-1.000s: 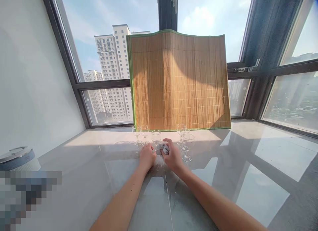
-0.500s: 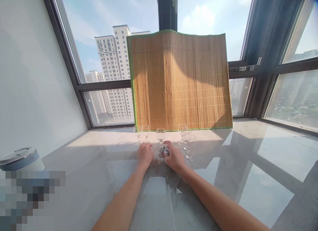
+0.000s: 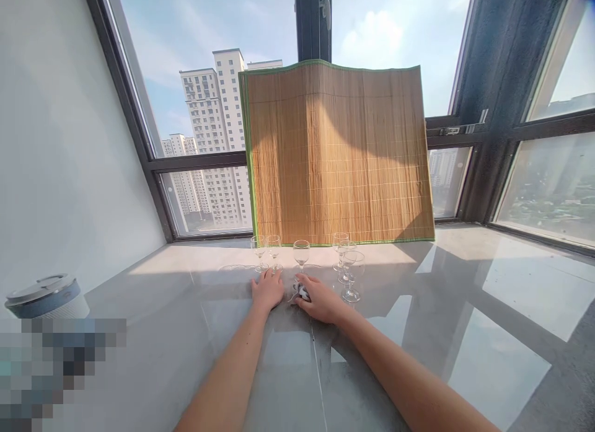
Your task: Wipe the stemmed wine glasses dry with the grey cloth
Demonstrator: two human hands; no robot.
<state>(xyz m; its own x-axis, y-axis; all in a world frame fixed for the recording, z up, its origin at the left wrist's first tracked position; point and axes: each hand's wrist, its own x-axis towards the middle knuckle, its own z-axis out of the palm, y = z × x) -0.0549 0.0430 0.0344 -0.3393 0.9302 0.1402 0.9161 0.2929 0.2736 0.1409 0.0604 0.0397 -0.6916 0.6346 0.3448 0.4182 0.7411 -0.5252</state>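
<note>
My right hand (image 3: 320, 297) rests low over the grey tiled surface, its fingers closed round a small grey-and-white bundle (image 3: 304, 292). Thin pale edges stick out at the bundle's left; I cannot make out its kind. Just behind it stands an upright stemmed glass (image 3: 301, 252), its foot partly hidden. My left hand (image 3: 268, 290) lies on the surface with fingers stretched forward, holding nothing. Its fingertips are close to the feet of two stemmed glasses, one at the left (image 3: 259, 251) and one beside it (image 3: 274, 249). To the right of my right hand several stemmed glasses (image 3: 352, 292) stand grouped.
A bamboo mat (image 3: 339, 159) with green edging leans upright against the window behind the glasses. At the far left stands a lidded cup (image 3: 49, 295), beside a blurred-out patch. A white wall (image 3: 60, 141) bounds the left side; dark window frames (image 3: 493, 134) rise at the right.
My right hand has shifted slightly left and nearer with the bundle. My left hand has come down flat, a little nearer, with its fingers more spread. The glasses stand where they were.
</note>
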